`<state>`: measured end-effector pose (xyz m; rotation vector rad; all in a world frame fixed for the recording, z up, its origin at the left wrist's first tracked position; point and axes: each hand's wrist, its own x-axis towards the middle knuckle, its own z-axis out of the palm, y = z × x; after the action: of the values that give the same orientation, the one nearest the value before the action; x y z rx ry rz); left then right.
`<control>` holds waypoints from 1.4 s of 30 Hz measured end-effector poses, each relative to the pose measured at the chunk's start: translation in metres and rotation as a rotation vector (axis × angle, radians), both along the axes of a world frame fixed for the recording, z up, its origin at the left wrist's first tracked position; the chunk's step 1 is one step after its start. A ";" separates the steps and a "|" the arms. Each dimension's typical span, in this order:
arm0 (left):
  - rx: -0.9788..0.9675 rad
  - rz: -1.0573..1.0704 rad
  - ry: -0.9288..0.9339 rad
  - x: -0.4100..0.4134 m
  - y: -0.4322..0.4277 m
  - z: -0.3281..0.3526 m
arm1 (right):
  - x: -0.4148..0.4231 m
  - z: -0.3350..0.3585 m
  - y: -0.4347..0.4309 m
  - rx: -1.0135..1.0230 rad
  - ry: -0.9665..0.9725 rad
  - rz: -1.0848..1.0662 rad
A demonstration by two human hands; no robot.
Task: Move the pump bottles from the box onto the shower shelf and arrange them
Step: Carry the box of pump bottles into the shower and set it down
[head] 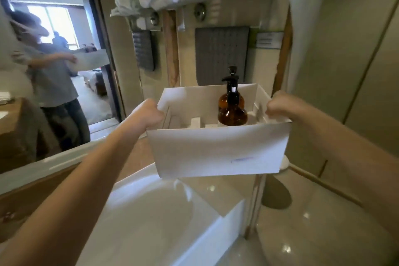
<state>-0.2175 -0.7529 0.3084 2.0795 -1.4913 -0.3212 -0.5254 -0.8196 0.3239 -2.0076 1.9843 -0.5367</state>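
While standing over a white sink (pixel 151 211), a person is gripping a white box (pixel 218 153), left hand (pixel 149 114) and right hand (pixel 280 106) clenched on opposite rims; two amber pump bottles (pixel 232 112) are standing upright inside.

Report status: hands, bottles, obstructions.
Left hand and right hand grip white box. Amber pump bottles still inside. Box held above basin.

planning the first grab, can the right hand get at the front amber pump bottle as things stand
Probably not yet: the right hand is clenched on the white box rim, helping carry it. The front amber pump bottle itself stands uncovered close by.
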 end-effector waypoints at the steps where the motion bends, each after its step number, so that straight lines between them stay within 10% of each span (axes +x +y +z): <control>1: 0.010 -0.037 -0.011 -0.016 -0.010 0.000 | -0.020 0.000 0.004 0.004 0.004 -0.032; 20: -0.006 -0.717 -0.103 -0.280 -0.109 0.019 | -0.241 0.002 0.108 0.022 -0.120 -0.835; 42: -0.003 -0.928 -0.145 -0.378 -0.196 -0.006 | -0.309 -0.022 0.086 0.067 -0.118 -1.047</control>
<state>-0.5955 -0.9493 0.3023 1.2893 -2.4659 -0.5038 -0.8342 -0.7335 0.3018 -0.7207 2.7923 -0.7271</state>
